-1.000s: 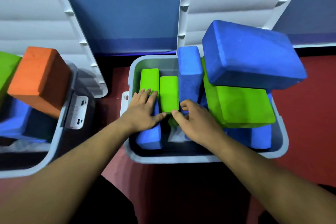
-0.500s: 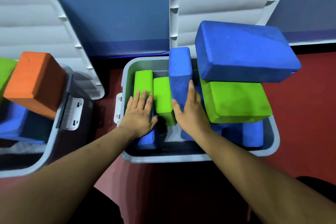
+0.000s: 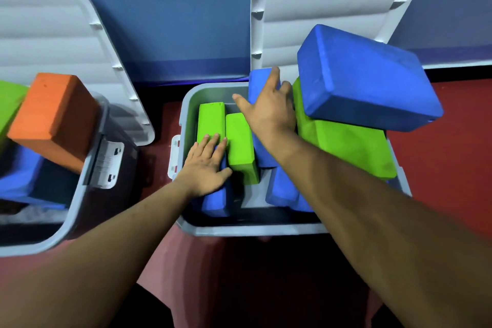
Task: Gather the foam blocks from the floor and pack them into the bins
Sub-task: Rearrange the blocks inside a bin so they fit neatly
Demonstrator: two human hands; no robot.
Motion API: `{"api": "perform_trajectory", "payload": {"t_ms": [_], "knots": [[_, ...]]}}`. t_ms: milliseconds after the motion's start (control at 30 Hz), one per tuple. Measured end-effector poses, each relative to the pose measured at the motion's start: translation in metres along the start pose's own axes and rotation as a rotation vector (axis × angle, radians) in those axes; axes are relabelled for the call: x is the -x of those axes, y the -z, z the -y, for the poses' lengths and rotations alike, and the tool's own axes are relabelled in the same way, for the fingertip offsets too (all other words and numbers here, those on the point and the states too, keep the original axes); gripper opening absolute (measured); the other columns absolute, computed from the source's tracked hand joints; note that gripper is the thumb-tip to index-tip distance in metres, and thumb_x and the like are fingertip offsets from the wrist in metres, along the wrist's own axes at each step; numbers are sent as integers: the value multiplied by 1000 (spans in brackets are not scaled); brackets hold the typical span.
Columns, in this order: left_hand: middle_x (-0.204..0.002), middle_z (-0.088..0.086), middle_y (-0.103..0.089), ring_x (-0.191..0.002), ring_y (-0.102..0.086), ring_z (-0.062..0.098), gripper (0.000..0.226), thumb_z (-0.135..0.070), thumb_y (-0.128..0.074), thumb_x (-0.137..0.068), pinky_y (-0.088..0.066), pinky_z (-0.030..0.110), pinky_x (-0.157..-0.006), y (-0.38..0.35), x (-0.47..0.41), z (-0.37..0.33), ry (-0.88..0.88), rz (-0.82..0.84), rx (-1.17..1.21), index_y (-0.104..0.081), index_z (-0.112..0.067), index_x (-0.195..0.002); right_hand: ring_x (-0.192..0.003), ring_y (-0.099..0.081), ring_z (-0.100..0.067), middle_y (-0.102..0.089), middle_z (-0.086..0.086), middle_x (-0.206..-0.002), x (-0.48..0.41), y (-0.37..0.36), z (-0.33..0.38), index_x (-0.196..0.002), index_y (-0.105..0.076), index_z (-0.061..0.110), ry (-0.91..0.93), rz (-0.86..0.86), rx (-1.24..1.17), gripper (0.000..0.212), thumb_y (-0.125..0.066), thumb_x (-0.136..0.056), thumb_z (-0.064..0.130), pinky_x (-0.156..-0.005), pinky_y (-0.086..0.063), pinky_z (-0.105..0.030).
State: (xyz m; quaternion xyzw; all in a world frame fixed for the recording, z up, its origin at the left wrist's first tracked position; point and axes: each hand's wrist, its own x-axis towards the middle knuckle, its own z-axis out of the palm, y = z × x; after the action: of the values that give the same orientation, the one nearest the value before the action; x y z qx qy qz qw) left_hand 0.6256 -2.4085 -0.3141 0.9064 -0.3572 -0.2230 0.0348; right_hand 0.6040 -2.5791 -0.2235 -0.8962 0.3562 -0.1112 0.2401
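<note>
Red floor point(image 3: 452, 157), grey bins point(image 3: 253, 231), foam blocks point(image 3: 367, 80)

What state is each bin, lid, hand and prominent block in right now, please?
right bin: open, crowded with blocks.
right lid: raised.
left bin: open.
left lid: raised.
left hand: flat, resting on blocks inside right bin.
right hand: fingers curled over upright blue block.
large blue block: tilted, atop large green block, above rim.
orange block: tilted, sticking out of left bin.
</note>
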Motion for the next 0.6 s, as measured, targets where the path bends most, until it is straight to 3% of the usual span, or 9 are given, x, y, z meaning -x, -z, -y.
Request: {"api": "perform_trajectory", "payload": {"t_ms": [167,267,333,467,600], "knots": [[-165,-1,8,-151,12,17,96,-48,-34,-70,7,35,-121,12,-2,3,1,86,164,-2,-27,-157,-102,-61,-35,-46,-17,-127,0,13,2,-133,-38,9,99,38,267,59,-65,-85,31,-78,-48,-35],[-165,-2,5,-151,10,16,95,-45,-38,-72,5,33,-120,14,-3,2,-47,111,234,-3,-24,-157,-102,-57,-35,-44,-16,-128,29,27,-4,-129,-44,13,196,-29,311,53,-62,-83,33,-78,-44,-36],[-165,-2,3,-151,8,16,83,-39,-44,-85,5,32,-120,16,-5,-1,-77,109,272,-5,-21,-157,-103,-56,-38,-45,-17,-129,44,42,-4,-129,-49,14,247,-100,279,52,-62,-83,35,-79,-46,-40],[-165,1,2,-151,6,17,73,-19,-52,-99,3,30,-121,19,-6,3,-91,78,264,-7,-16,-157,-87,-60,-39,-54,-16,-122,59,83,8,-115,-63,16,294,-278,211,44,-61,-77,39,-67,-47,-39],[-164,6,1,-152,5,18,74,-18,-55,-99,3,25,-119,26,-3,13,-81,103,297,-10,-9,-156,-98,-59,-34,-46,-7,-130,72,113,11,-120,-61,24,255,-76,171,44,-59,-82,46,-82,-46,-38]]}}
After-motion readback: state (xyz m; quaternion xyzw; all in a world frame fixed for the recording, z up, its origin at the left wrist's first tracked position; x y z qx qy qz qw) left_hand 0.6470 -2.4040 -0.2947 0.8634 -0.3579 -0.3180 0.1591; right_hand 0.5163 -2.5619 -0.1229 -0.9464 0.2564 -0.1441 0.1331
